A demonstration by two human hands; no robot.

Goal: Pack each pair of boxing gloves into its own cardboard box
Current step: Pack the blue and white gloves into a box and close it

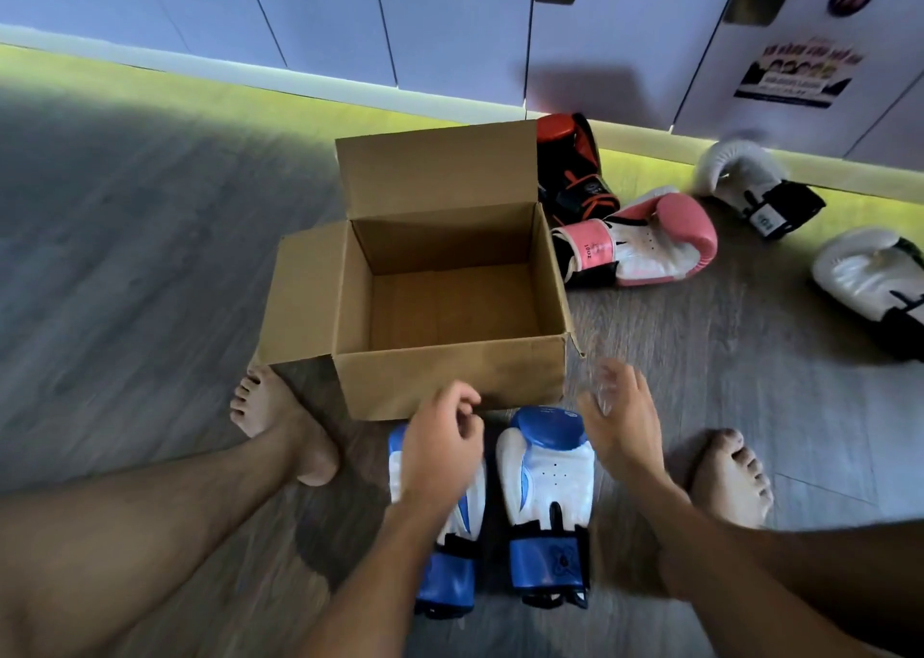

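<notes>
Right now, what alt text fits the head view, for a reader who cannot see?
An empty open box stands on the floor; before it, the left hand and right hand reach toward two blue gloves. More gloves lie right of it.

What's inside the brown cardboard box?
The open brown cardboard box shows only its bare bottom, with nothing packed inside. Its near wall hides the front strip of the bottom.
</notes>
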